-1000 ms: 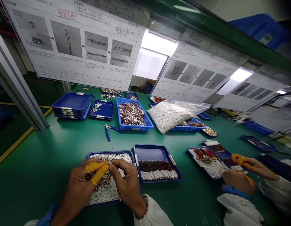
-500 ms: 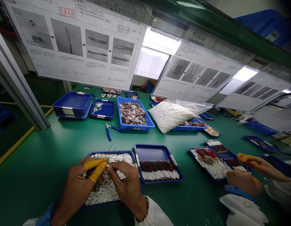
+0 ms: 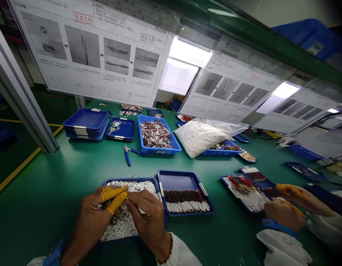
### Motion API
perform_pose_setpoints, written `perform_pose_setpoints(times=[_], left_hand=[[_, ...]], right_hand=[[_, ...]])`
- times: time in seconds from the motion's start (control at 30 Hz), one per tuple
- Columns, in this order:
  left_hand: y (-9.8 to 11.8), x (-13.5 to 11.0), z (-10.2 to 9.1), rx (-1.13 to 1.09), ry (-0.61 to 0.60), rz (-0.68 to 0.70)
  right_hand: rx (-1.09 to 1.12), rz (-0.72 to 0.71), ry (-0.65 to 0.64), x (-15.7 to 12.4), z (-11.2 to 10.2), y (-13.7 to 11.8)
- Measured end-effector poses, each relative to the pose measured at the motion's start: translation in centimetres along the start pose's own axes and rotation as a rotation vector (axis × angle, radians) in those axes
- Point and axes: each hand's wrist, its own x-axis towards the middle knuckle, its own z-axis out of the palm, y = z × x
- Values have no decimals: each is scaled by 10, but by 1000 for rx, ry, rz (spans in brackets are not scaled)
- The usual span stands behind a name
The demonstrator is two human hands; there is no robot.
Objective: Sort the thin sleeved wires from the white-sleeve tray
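My left hand (image 3: 95, 216), with yellow finger cots on its thumb and forefinger, pinches a few thin wires (image 3: 131, 182) whose red and dark ends stick up past the fingertips. My right hand (image 3: 149, 214) is closed at those fingertips, its thumb and forefinger on a small white sleeve, mostly hidden. Both hands are over a blue tray (image 3: 157, 181) filled with loose white sleeves (image 3: 119, 231) and a heap of metal-ended wires (image 3: 115, 218). Just right of it, another blue tray (image 3: 179, 177) holds a row of wires with white sleeves (image 3: 184, 201).
Blue-handled cutters (image 3: 128, 154) lie beyond the trays. Behind are stacked trays (image 3: 85, 123), a bin of wires (image 3: 156, 135) and a bag of white sleeves (image 3: 200, 136). A co-worker's hands (image 3: 287, 210) are over trays at right. Instruction sheets (image 3: 99, 85) hang above.
My hands stay over the tray, the fingertips shifting slightly closer together around the wires. The view has moved a little. The co-worker's hands have shifted slightly.
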Motion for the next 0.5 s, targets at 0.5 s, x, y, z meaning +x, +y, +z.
perform_pose_setpoints(times=[0.5], left_hand=[[0,3,5,-21,-59,-110]], right_hand=[[621,597,359,11,-20,20]])
